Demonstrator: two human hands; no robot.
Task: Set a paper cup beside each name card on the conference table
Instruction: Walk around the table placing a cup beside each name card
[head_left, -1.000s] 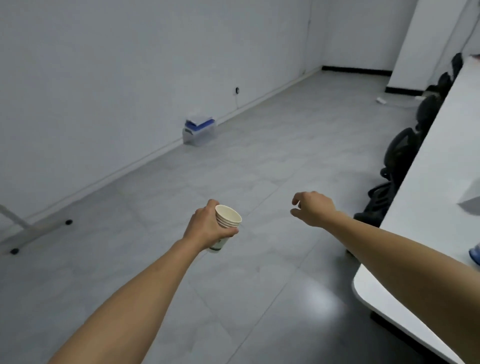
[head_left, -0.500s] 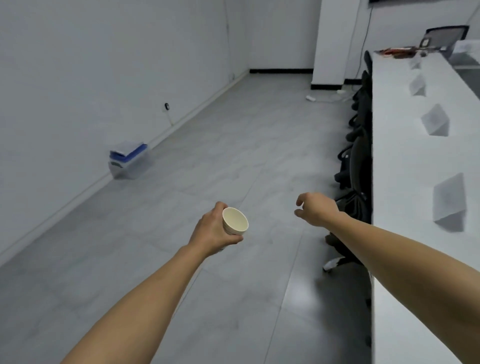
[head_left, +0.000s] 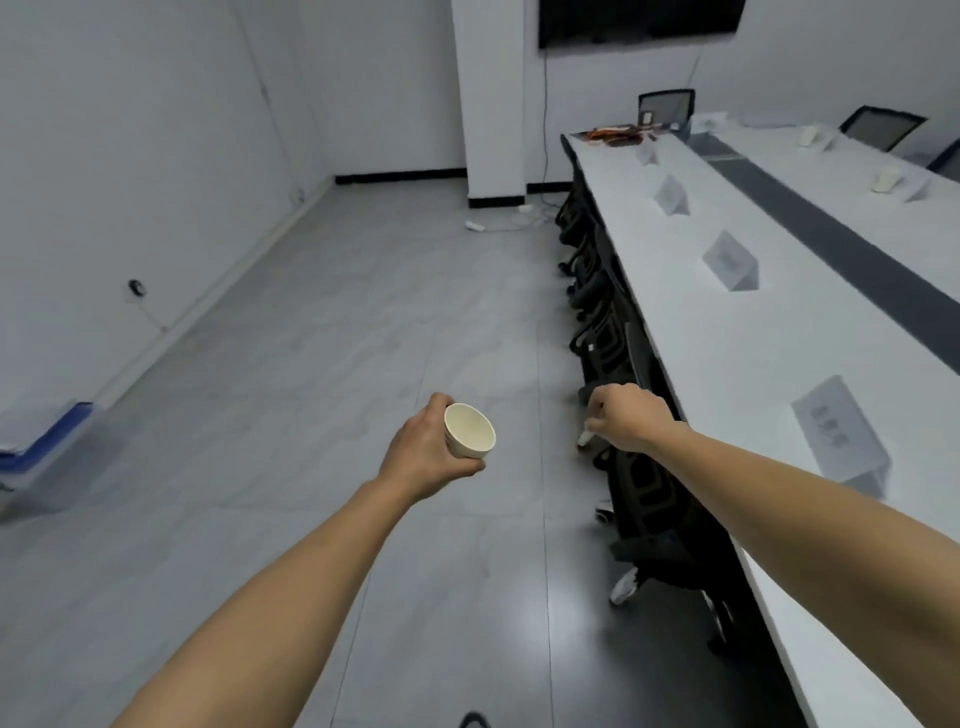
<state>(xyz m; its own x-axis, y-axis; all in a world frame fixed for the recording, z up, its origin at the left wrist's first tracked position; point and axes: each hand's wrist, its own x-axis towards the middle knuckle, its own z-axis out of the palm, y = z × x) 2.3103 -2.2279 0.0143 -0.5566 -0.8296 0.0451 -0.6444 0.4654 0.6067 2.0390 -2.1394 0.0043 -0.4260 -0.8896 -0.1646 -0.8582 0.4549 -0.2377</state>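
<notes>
While the left grip (head_left: 426, 452) curled round the paper cup stack (head_left: 470, 431) over the floor (head_left: 311, 395), left of the worktop (head_left: 727, 332), the right grip (head_left: 628, 418) was curled, empty. Light, crushable cups likely want gentle sidewall holds.

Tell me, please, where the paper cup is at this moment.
In the head view the paper cup sits gripped in the left hand, mid-frame above the floor, left of the conference table and its chairs.

Your left grip (head_left: 423, 457) holds the cream paper cup (head_left: 470, 430) tilted, mouth toward you; name cards (head_left: 836, 431) line the white surface (head_left: 727, 338).
</notes>
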